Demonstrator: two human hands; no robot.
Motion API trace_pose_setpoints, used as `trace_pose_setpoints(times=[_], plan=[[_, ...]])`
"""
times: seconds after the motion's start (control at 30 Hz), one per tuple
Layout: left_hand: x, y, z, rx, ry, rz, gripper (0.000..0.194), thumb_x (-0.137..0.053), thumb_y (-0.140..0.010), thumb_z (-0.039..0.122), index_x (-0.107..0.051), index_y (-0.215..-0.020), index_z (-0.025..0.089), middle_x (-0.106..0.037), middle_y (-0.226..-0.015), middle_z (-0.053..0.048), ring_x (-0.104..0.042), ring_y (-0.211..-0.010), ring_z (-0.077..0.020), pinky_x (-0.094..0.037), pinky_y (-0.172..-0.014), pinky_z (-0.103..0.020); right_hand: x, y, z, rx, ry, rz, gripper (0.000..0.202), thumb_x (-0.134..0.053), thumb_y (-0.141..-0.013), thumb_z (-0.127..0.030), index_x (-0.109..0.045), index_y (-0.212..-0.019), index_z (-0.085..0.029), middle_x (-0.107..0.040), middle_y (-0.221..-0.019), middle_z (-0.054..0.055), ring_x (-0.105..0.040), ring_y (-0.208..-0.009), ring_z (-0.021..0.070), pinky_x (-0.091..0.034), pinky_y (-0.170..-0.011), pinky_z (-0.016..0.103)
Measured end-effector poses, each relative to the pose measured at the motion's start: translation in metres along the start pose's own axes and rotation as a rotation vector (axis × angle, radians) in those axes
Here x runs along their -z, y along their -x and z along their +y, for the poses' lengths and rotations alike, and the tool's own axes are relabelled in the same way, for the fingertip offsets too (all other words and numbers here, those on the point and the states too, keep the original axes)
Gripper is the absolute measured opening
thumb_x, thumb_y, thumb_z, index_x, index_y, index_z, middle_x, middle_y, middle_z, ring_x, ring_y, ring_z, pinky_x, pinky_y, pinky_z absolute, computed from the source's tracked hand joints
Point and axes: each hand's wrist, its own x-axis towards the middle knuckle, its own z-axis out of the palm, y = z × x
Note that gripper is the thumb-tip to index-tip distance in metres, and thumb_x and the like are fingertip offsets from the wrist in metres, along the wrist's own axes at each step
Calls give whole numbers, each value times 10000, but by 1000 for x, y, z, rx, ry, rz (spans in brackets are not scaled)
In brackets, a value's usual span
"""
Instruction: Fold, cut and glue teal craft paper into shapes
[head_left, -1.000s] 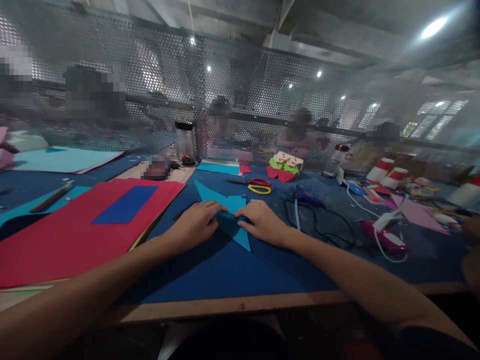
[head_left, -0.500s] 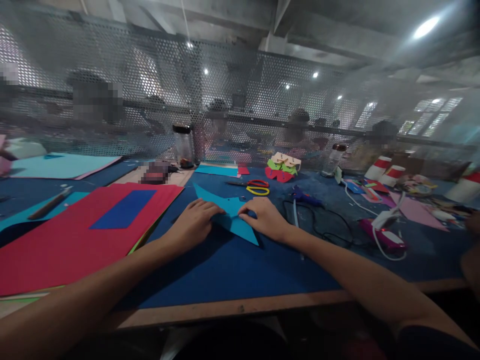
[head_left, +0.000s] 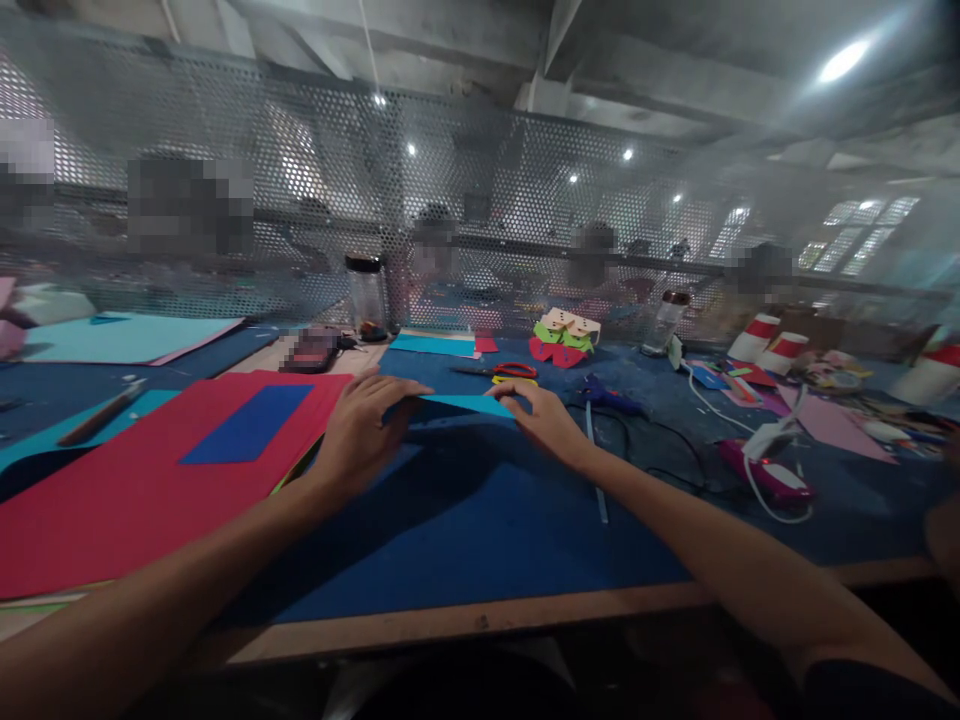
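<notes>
A light-blue sheet of paper (head_left: 466,404) is held between my two hands just above the blue table surface, seen almost edge-on as a narrow strip. My left hand (head_left: 369,425) grips its left end with thumb and fingers, partly hiding it. At the right end, my right hand (head_left: 541,418) pinches the paper. Behind it lie scissors (head_left: 516,371) with red and yellow handles. A blue glue gun (head_left: 613,394) with a dark cord rests beyond my right hand, and a clear glue stick (head_left: 596,465) lies near that wrist.
Left of me is a stack of red sheets (head_left: 112,500) with a dark-blue rectangle (head_left: 251,425) on top. Folded coloured paper pieces (head_left: 564,338) and a glass jar (head_left: 366,298) stand at the back. On the right are a magenta power strip (head_left: 772,475) and thread cones (head_left: 784,355).
The light-blue paper has tilted from a wide, visible face to a thin edge. My left hand has moved left and upward, and my right hand slightly to the right.
</notes>
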Motion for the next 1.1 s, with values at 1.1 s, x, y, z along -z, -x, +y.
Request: trace_pose_setpoints(times=[1.1], plan=[[11,-12,10,302,460,137,286,-676,-893,456,-704,-991,189,-698,-856,-14,-628,-746,-180,-480,-642,-264,-3,-8,10,-25,-226,188,362,-676,-912,-542,-725,-869,-186,-701,-843,22,-651,-811,174,-505,-803,293]])
